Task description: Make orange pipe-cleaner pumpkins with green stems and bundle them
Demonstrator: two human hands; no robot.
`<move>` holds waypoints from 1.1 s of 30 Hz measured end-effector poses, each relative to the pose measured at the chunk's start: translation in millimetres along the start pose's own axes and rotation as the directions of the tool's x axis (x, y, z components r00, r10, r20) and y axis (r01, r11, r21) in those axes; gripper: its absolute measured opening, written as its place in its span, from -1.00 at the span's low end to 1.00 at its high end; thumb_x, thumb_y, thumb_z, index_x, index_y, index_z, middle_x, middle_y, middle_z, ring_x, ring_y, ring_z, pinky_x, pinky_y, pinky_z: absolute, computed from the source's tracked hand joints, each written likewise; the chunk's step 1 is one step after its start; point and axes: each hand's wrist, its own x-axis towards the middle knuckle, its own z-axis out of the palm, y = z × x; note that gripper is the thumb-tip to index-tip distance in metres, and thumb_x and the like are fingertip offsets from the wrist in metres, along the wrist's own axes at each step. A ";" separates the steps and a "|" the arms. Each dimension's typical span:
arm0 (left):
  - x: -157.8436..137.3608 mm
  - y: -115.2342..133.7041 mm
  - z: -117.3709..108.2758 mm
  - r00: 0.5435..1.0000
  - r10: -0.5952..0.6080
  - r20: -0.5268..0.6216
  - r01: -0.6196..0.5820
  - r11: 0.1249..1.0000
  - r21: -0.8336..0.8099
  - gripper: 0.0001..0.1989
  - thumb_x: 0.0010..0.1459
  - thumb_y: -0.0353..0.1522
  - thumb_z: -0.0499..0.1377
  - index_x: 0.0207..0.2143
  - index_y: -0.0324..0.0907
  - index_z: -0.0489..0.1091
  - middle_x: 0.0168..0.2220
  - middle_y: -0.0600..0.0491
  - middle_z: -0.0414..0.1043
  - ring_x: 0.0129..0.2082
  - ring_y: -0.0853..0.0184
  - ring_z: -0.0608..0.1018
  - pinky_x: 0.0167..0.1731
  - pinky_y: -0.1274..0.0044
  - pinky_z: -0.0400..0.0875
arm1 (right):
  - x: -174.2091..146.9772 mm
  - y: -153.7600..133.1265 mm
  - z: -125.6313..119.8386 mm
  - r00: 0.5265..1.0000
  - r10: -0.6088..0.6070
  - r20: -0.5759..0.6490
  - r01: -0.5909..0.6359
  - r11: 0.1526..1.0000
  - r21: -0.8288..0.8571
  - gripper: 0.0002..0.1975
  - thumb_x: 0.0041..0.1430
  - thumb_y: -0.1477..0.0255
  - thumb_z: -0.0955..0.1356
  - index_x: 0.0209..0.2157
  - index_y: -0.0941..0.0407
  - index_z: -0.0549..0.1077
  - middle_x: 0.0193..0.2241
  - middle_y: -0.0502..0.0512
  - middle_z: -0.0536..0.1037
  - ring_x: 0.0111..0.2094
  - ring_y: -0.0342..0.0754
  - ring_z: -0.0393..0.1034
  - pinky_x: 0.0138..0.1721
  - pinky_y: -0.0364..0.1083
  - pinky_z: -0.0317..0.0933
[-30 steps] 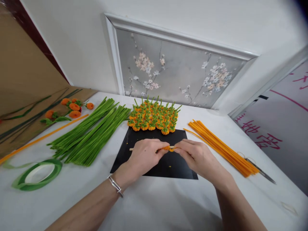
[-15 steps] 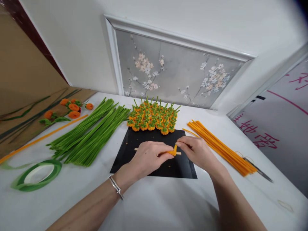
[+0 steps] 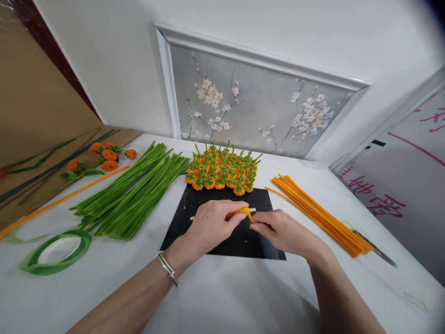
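My left hand (image 3: 214,222) is closed round a pale wooden stick (image 3: 253,210), whose two ends poke out on either side of the fingers. An orange pipe cleaner (image 3: 247,213) is wound about that stick near its right end. Its loose end runs down to my right hand (image 3: 278,228), where thumb and fingers pinch it. Both hands hover over a black mat (image 3: 222,246). Part of the winding is hidden behind the left fingers. Behind the mat's far edge stand several small orange pipe-cleaner pieces (image 3: 222,174) with green stems pointing up.
Green pipe cleaners (image 3: 139,195) lie in a bundle on the left, with a roll of green tape (image 3: 81,243) nearer me. Orange pipe cleaners (image 3: 320,215) and scissors (image 3: 378,253) lie right. Orange flowers (image 3: 110,165) rest at the far left, by a single orange pipe cleaner (image 3: 66,199).
My right hand has swung the loose pipe-cleaner end from above the stick to below it, on the near side. My left hand keeps its grip; the stick's right end sits slightly farther away.
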 end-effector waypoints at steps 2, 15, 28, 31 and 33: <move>0.3 -1.5 -0.5 1.000 -0.007 0.001 0.007 1.000 0.030 -0.78 0.19 -0.37 0.16 -0.13 0.00 0.51 -0.30 0.21 0.58 -0.36 0.43 0.55 -0.40 0.62 0.28 | -1.8 -3.5 -0.6 1.000 0.000 0.016 0.000 1.000 -0.023 -0.74 0.27 0.43 0.22 -0.54 0.09 0.22 -0.63 -0.11 0.23 -0.59 -0.18 0.01 -0.50 -0.17 -0.07; -0.6 -4.9 1.6 0.993 0.090 0.071 -0.102 0.976 0.193 -0.82 0.21 -0.39 0.14 -0.20 0.00 0.51 -0.36 0.21 0.53 -0.35 0.41 0.54 -0.42 0.59 0.24 | -8.6 -13.4 -6.1 0.982 -0.107 -0.156 0.090 0.990 -0.112 -0.78 0.32 0.47 0.19 -0.35 0.10 0.42 -0.43 0.03 0.51 -0.43 -0.11 0.37 -0.38 -0.14 0.11; 0.2 6.6 2.1 0.995 0.093 0.041 -0.093 0.996 -0.015 -0.90 0.16 -0.34 0.21 -0.38 -0.07 0.55 -0.44 0.20 0.49 -0.47 0.48 0.48 -0.48 0.62 0.21 | 5.2 3.6 -6.1 0.942 0.005 -0.336 0.062 0.980 0.187 -0.82 0.26 0.43 0.29 -0.43 0.08 0.45 -0.48 -0.05 0.51 -0.46 -0.16 0.34 -0.40 -0.19 0.15; 0.3 5.8 3.8 0.998 0.066 -0.008 -0.066 0.993 -0.097 -0.88 0.17 -0.37 0.19 -0.36 -0.10 0.55 -0.45 0.16 0.48 -0.47 0.46 0.47 -0.47 0.62 0.24 | 6.5 5.7 -4.7 0.958 -0.017 -0.286 0.067 0.984 0.165 -0.79 0.28 0.46 0.26 -0.45 0.09 0.42 -0.48 -0.04 0.48 -0.43 -0.15 0.33 -0.38 -0.18 0.14; 0.6 4.0 4.4 0.998 0.039 -0.042 -0.044 0.990 -0.134 -0.87 0.18 -0.38 0.18 -0.34 -0.12 0.55 -0.46 0.14 0.46 -0.48 0.45 0.46 -0.47 0.62 0.25 | 6.4 5.9 -2.1 0.970 -0.037 -0.239 0.068 0.990 0.126 -0.76 0.29 0.50 0.23 -0.48 0.10 0.36 -0.52 -0.04 0.43 -0.46 -0.15 0.30 -0.40 -0.17 0.11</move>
